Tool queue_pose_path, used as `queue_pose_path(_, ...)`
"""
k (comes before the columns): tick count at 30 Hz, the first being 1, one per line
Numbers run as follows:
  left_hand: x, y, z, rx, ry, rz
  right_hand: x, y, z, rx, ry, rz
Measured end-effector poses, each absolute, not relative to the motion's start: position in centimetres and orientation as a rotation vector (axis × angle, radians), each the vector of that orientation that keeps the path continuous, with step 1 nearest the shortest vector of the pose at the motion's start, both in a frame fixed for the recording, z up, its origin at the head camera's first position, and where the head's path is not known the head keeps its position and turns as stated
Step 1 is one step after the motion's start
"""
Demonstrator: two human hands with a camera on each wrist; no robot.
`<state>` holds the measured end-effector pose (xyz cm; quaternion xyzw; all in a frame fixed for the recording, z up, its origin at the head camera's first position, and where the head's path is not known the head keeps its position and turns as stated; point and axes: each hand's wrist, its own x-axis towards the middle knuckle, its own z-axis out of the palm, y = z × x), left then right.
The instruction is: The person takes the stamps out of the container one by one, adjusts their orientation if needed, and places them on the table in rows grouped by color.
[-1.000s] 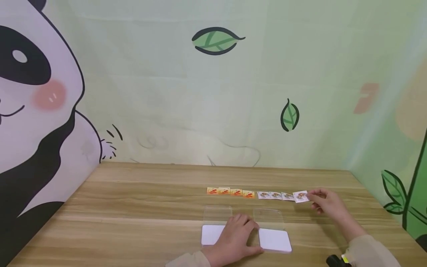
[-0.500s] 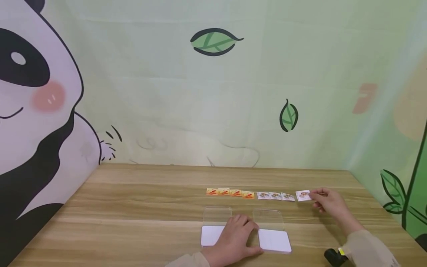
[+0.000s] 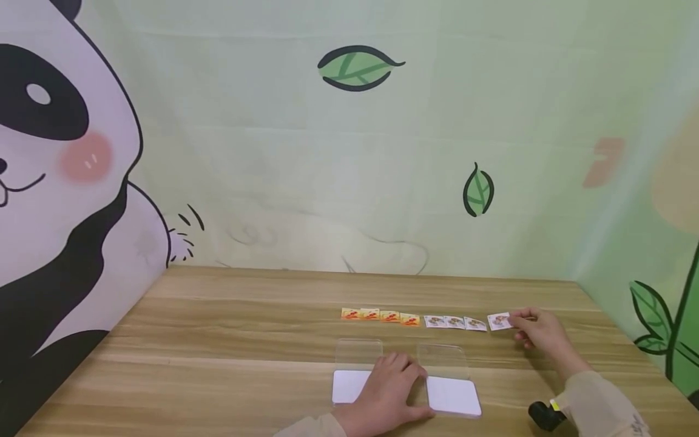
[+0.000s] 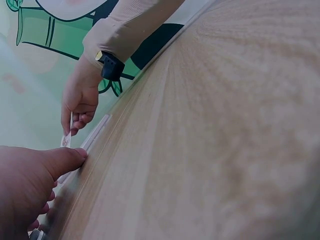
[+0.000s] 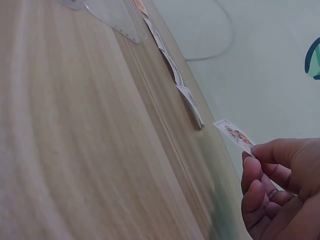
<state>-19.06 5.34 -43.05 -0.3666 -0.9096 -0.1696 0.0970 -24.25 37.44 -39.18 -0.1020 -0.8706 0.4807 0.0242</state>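
My right hand (image 3: 543,332) pinches a small stamp-like paper picture (image 3: 499,321) between thumb and fingers, at the right end of a row. In the right wrist view this paper (image 5: 235,136) is held above the table, apart from the row. Three similar white papers (image 3: 455,323) lie beside several orange ones (image 3: 389,316). My left hand (image 3: 384,388) rests over the left clear plastic case (image 3: 348,383), hiding part of its white base. Its thumb and index fingertip touch the near edge and corner of the right case (image 3: 453,396). Both cases have clear lids folded back.
The wooden table (image 3: 218,388) reaches back to a printed cloth wall (image 3: 262,152) with a panda and leaves. A black wrist device (image 3: 546,416) is strapped at my right sleeve.
My right hand has moved slightly right with the pinched paper, opening a gap between it and the row. My left hand stays in place over the cases.
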Motion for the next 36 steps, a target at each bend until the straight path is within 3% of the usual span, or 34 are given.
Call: queue_pose_path(36, -19.3, 5.4, -43.2, -1.095, -2.729, -0.507, -25.4, 37.3, -40.5, -0.38, -2.736, 1.366)
